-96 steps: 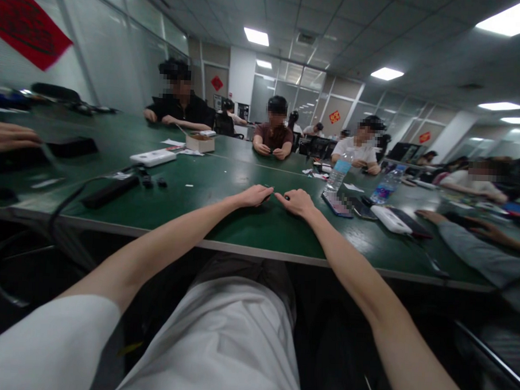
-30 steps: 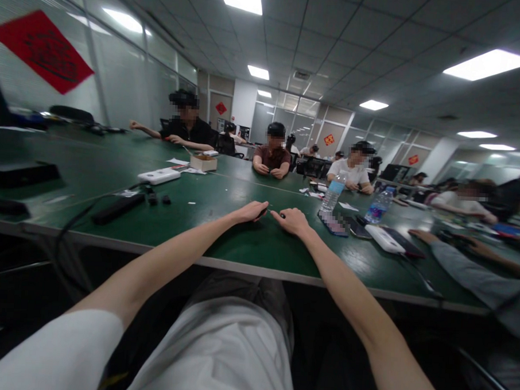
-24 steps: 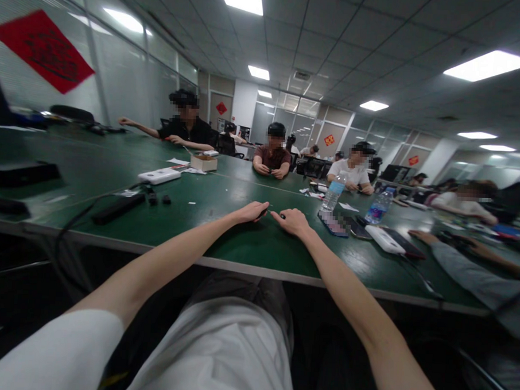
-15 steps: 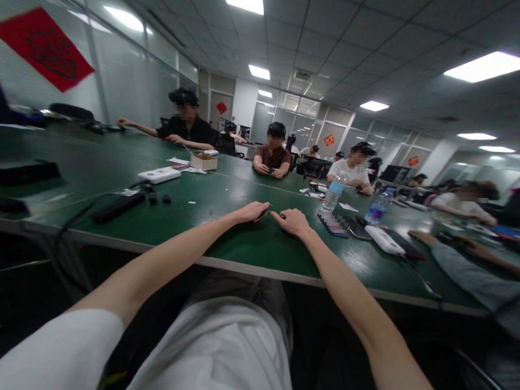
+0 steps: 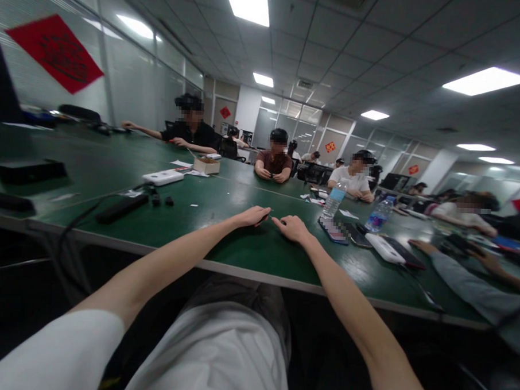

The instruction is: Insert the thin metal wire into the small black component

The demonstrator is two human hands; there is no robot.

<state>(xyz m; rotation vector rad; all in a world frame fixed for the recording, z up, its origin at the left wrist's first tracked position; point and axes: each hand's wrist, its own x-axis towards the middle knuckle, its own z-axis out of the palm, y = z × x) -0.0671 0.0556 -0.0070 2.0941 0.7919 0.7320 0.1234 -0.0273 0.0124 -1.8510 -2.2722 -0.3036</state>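
Observation:
Both my arms reach out over the green table (image 5: pixel 223 245). My left hand (image 5: pixel 253 216) rests on it with fingers curled round a small dark object I cannot make out. My right hand (image 5: pixel 293 227) lies close beside it, fingertips almost touching the left, pinching something small and dark. A phone (image 5: pixel 332 231) lies just right of my right hand.
A black power strip (image 5: pixel 122 208) with its cable and a white one (image 5: pixel 162 177) lie to the left. Two water bottles (image 5: pixel 334 199), phones and a white box (image 5: pixel 384 249) sit right. Several people sit around the far side; a neighbour's grey sleeve (image 5: pixel 472 274) rests at right.
The view has tilted up a little and shifted; my hands stay together at the same spot on the table. A hand at the far left edge is gone from view.

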